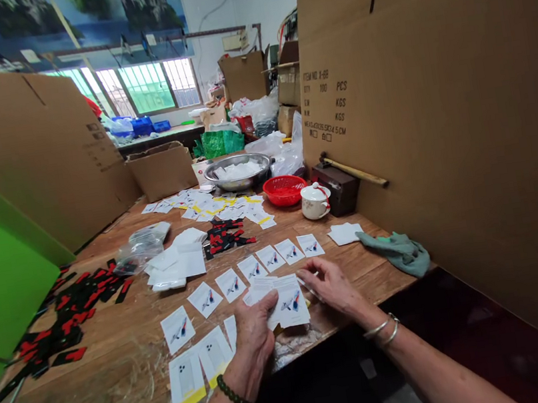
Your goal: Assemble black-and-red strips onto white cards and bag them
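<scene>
My left hand [257, 324] is closed round a fanned stack of printed cards [290, 300], its thumb on top. The front card shows a small blue and red picture. At the stack's right side, my right hand [329, 285] pinches what looks like a thin white card, seen nearly edge-on. Beyond both hands, a curved row of similar single cards [231, 284] lies on the wooden table [349, 267]. Nearer to me on the left, several white cards with a phone-like print and a yellow strip [186, 379] lie partly behind my left hand.
Black and red pieces [73, 308] are heaped at left, beside white packets [180, 262]. Farther back stand a metal bowl [240, 182], a red basket [285, 191] and a lidded cup [316, 202]. A hammer [355, 171] rests on a dark box; large cardboard [441, 135] walls the right.
</scene>
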A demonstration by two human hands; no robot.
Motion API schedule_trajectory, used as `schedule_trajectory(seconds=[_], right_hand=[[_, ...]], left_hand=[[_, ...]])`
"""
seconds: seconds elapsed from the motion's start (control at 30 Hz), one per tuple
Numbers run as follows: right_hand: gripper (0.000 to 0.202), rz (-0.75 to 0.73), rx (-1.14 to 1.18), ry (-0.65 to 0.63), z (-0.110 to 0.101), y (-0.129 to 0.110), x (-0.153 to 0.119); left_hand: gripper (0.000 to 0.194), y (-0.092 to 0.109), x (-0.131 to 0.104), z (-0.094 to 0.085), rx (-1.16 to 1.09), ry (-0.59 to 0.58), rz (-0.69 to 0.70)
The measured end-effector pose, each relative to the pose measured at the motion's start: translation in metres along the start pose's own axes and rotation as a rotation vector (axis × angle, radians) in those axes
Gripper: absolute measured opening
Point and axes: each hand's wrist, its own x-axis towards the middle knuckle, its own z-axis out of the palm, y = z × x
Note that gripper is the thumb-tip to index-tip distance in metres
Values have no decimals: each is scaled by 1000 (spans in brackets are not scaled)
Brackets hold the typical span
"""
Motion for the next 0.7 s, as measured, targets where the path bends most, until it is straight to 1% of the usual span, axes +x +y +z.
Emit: schedule_trajectory(seconds=[0.07,0.13,0.3,0.43,0.53,0.7], right_hand=[[30,78,171,-63,9,-6,-7],[32,126,269,-65,15,-7,-11],[38,223,360,-14,19,-3,-11],[42,255,400,21,20,-4,-11],[46,292,493,20,23,-6,-10],[53,344,664,18,27,-6,-10]], left_hand=[[43,-1,0,1,8,-14,0],[43,-1,-1,1,5,-24,-9],[42,1,-4,1,-18,-28,-17],[39,2,-5,2,-26,-25,-45],[38,3,-6,4,-34,-44,-81],[36,4,-8,5,-54,-47,-100]])
